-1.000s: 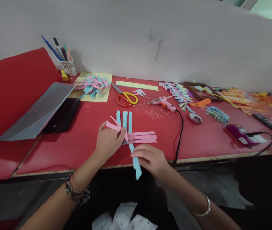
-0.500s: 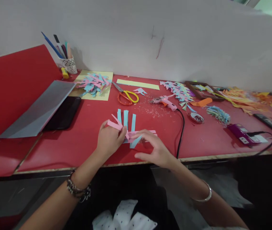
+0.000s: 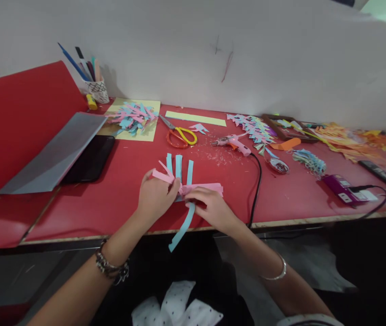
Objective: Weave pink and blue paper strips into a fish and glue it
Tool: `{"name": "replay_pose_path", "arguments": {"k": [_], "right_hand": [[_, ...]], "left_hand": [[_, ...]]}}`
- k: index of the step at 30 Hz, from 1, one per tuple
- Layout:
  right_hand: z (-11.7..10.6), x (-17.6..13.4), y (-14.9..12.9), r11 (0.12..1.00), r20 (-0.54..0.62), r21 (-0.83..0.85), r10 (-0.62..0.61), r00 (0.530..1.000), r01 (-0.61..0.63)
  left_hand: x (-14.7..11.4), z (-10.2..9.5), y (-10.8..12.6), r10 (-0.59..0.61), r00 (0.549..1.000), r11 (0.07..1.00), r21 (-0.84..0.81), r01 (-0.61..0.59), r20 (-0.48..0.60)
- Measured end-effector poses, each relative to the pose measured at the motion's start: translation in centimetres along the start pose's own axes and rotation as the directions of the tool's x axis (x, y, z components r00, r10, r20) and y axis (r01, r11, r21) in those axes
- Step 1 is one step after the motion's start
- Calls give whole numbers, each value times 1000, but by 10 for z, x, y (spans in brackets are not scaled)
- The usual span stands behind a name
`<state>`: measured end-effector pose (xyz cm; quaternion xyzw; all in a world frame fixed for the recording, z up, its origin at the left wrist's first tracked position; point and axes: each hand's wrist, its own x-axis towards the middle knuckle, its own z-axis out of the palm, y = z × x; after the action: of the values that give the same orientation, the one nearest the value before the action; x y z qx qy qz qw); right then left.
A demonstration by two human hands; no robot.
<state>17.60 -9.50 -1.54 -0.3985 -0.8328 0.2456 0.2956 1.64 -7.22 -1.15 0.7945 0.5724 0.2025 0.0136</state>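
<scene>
on the left wrist (image 3: 116,246) is worn a dark bracelet (image 3: 103,265) with hanging charms; on the right forearm (image 3: 257,253), a thin silver bangle (image 3: 284,267). the clothing (image 3: 196,267) is black, having a white bow (image 3: 181,301) with black dots.

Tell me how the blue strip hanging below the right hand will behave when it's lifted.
The blue strip will probably flop, since its free end curves down past the edge of the red table. It should feel very light, as it looks like thin paper. Being flat and narrow, it seems more apt to bend than roll.
</scene>
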Motion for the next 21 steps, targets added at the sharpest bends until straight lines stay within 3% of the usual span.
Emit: {"name": "replay_pose_path", "arguments": {"k": [3,6,13,17,21], "right_hand": [[1,0,0,984,-65,130,133,989,-124],[4,0,1,962,-129,144,249,960,-231],[-4,9,2,926,-164,-170,309,937,-336],[-14,12,0,919,-113,-270,266,957,-288],[-18,8,-3,932,60,-340,154,986,-124]], "left_hand": [[0,0,0,9,1000,1000,22,-10,29],[0,0,-1,5,1000,1000,7,-5,-1],[0,1,-2,0,999,998,-59,-2,-41],[0,2,-3,-2,999,998,-70,0,-33],[-1,4,-3,4,999,998,-61,-6,-42]]}}
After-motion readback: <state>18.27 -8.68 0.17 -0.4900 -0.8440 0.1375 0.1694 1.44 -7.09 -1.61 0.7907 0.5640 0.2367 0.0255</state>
